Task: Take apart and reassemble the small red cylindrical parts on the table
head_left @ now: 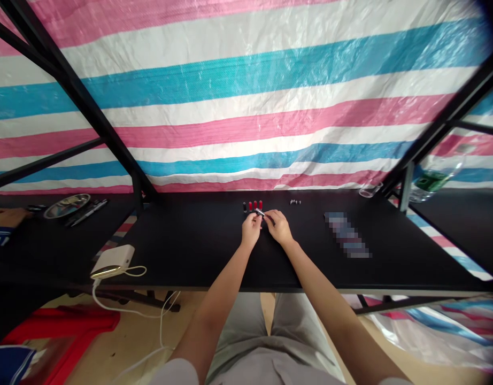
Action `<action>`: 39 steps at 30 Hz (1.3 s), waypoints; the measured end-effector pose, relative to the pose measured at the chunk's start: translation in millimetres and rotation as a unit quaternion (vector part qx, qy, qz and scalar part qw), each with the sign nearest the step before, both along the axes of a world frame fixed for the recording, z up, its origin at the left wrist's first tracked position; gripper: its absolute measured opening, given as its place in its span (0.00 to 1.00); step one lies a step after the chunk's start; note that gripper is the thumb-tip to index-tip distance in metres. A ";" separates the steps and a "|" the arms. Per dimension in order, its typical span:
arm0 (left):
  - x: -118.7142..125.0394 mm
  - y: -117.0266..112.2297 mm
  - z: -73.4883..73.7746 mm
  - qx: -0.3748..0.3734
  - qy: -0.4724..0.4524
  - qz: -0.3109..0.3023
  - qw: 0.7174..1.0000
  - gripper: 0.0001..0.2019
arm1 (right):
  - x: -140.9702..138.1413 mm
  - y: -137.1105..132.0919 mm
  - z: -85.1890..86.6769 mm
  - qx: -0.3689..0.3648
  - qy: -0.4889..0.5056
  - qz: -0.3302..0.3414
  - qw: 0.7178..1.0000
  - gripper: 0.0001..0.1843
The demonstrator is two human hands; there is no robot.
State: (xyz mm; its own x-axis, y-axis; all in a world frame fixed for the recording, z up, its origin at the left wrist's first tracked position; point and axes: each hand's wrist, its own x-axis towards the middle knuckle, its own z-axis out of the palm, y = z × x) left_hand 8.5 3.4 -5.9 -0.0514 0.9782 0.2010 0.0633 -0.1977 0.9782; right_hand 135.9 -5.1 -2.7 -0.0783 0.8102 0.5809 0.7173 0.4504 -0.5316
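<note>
Both hands meet over the middle of the black table (198, 235). My left hand (251, 230) is closed on one end of a short, slim silver-and-dark tube (260, 213), too small to name its kind. The fingers of my right hand (279, 226) pinch the tube's other end. Just beyond them, a small black cylinder (244, 207) and several small red cylinders (255, 205) stand in a short row. Farther right, several tiny silver pieces (295, 202) are lined up.
A blurred-out flat object (347, 234) lies to the right. A clear cup (370, 189) and a green-labelled bottle (434, 179) are at the back right. At left sit a white box with a cable (114, 259), a round dish (67, 206), pens (86, 212) and another person's hand (8, 217).
</note>
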 end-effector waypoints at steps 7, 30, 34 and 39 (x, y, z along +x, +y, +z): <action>1.8 -4.2 -3.2 0.043 0.120 -0.006 0.992 0.12 | 1.8 2.5 -3.6 -0.013 -0.017 0.011 1.000 0.13; 0.1 0.2 -7.1 0.013 0.168 -0.042 0.985 0.10 | 42.4 106.6 18.5 -0.261 -0.037 -0.214 0.940 0.08; -0.6 -0.6 -4.7 0.008 0.194 -0.052 0.980 0.11 | 42.0 116.5 15.8 -0.293 -0.054 -0.209 0.931 0.09; -0.8 -1.5 0.3 0.010 0.220 -0.054 0.974 0.11 | 41.6 120.4 10.5 -0.294 -0.073 -0.198 0.932 0.08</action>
